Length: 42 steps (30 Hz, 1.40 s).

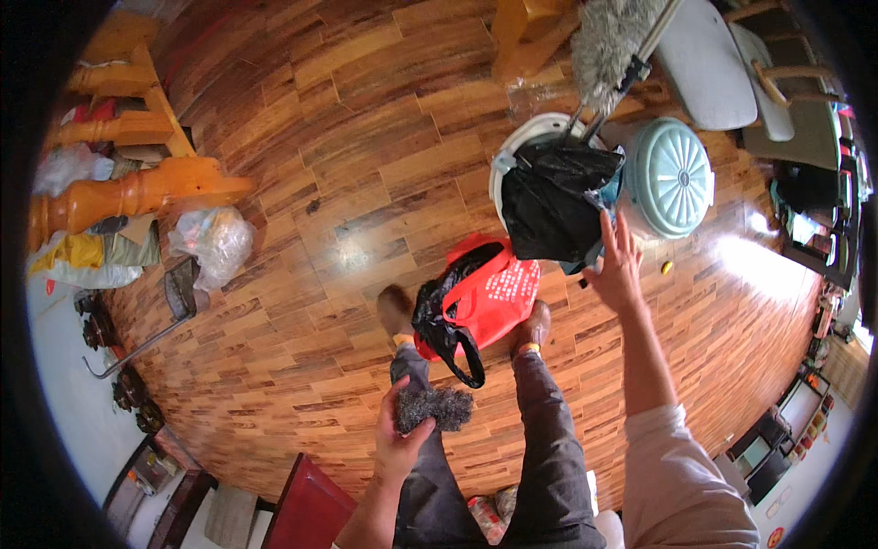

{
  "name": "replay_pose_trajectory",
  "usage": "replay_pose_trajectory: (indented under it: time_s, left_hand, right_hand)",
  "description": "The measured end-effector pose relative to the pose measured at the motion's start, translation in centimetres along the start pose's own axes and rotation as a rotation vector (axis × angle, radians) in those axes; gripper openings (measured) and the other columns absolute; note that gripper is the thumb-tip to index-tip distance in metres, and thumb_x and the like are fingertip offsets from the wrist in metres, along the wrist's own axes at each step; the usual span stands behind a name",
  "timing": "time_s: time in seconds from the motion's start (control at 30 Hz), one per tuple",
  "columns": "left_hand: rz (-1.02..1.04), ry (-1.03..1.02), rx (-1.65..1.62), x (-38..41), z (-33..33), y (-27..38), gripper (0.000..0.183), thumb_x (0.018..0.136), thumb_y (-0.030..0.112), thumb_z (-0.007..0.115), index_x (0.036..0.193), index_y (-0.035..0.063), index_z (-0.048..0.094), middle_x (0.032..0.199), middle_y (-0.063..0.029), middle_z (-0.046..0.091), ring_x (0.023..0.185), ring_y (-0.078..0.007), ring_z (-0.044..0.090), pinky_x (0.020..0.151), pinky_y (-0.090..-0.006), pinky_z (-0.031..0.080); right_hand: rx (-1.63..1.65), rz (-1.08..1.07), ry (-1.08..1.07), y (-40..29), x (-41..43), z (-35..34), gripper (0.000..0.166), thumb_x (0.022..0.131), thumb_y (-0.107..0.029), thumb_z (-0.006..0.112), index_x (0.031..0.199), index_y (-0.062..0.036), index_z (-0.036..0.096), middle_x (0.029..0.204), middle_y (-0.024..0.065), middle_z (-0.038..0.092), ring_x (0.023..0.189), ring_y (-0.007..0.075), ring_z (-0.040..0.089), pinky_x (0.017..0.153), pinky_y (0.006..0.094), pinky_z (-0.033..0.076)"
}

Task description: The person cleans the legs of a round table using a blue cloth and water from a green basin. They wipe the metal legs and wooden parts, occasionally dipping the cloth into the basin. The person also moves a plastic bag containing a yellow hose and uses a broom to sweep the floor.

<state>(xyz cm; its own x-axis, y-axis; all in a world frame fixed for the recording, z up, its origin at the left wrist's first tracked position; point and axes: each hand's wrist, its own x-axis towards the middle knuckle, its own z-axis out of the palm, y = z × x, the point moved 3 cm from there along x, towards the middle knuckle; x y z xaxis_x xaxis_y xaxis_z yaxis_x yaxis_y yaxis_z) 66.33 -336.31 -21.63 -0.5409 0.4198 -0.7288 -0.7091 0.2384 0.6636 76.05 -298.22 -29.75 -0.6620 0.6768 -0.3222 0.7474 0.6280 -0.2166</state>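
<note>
My left hand (400, 431) grips a dark grey clump of wiry material (435, 409), which looks like steel wool, above my left thigh. Fingers spread, my right hand (619, 267) reaches to the near right side of a white bin (500, 195). A black plastic bag (549, 206) hangs over that bin and hides much of it. Whether my fingertips touch the bag is hard to tell. Between my shoes stands a red bag (490, 309) bearing writing, with a black plastic bag (437, 312) bunched in its mouth.
Beside the white bin is a container with a pale green ribbed lid (675, 178). A fluffy grey duster or mop head (607, 58) leans over the bin. Grey-topped chairs (710, 75) stand at upper right. At left lie a long-handled dustpan (180, 288) and a stuffed clear plastic bag (216, 246).
</note>
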Motion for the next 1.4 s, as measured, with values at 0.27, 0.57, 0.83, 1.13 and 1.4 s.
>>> replay_pose_trajectory:
  time_s: [0.27, 0.57, 0.83, 1.13, 1.4]
  left_hand:
    - [0.068, -0.034, -0.147, -0.6, -2.6, 4.7, 0.057, 0.078, -0.010, 0.060, 0.129, 0.0040, 0.041, 0.114, -0.0046, 0.052, 0.096, -0.0108, 0.054, 0.080, -0.0248, 0.046]
    - [-0.036, 0.048, -0.280, -1.4, -10.0, 11.8, 0.051, 0.082, -0.005, 0.061, 0.127, 0.0058, 0.040, 0.110, -0.0051, 0.054, 0.097, -0.0140, 0.056, 0.082, -0.0274, 0.049]
    - [0.118, 0.006, 0.139, -1.1, -12.9, 16.2, 0.050, 0.078, -0.002, 0.068, 0.122, 0.0016, 0.043, 0.109, -0.0066, 0.055, 0.098, -0.0164, 0.056, 0.088, -0.0282, 0.046]
    - [-0.027, -0.285, 0.450, 2.7, -11.7, 24.2, 0.043, 0.077, 0.015, 0.074, 0.111, 0.0055, 0.049, 0.099, -0.0044, 0.059, 0.083, -0.0146, 0.058, 0.076, -0.0282, 0.048]
    - [0.214, -0.117, 0.438, 7.0, -5.4, 36.6, 0.028, 0.080, 0.022, 0.072, 0.096, 0.0013, 0.064, 0.079, -0.0038, 0.065, 0.074, -0.0093, 0.059, 0.067, -0.0262, 0.048]
  right_hand:
    - [0.292, -0.079, 0.035, -11.6, -10.0, 0.2, 0.047, 0.073, -0.007, 0.060, 0.118, 0.0019, 0.049, 0.119, 0.0217, 0.051, 0.109, 0.0394, 0.047, 0.094, 0.0455, 0.037]
    - [1.479, 0.207, -0.692, -31.0, -14.2, -3.8, 0.047, 0.086, -0.016, 0.064, 0.126, 0.0027, 0.047, 0.115, 0.0090, 0.055, 0.110, 0.0146, 0.049, 0.095, 0.0293, 0.038]
    - [1.205, 0.056, -0.392, -38.5, -14.3, -3.3, 0.033, 0.081, -0.007, 0.067, 0.111, -0.0026, 0.055, 0.094, 0.0042, 0.059, 0.089, 0.0092, 0.054, 0.077, 0.0231, 0.044]
    - [1.084, -0.035, -0.362, -37.5, -8.8, -10.0, 0.033, 0.071, -0.007, 0.071, 0.100, -0.0022, 0.055, 0.088, 0.0116, 0.059, 0.086, 0.0186, 0.058, 0.077, 0.0299, 0.046]
    - [1.489, 0.145, -0.142, -41.1, 2.9, -20.1, 0.055, 0.076, -0.010, 0.073, 0.123, -0.0022, 0.046, 0.100, 0.0102, 0.058, 0.093, 0.0182, 0.057, 0.079, 0.0293, 0.048]
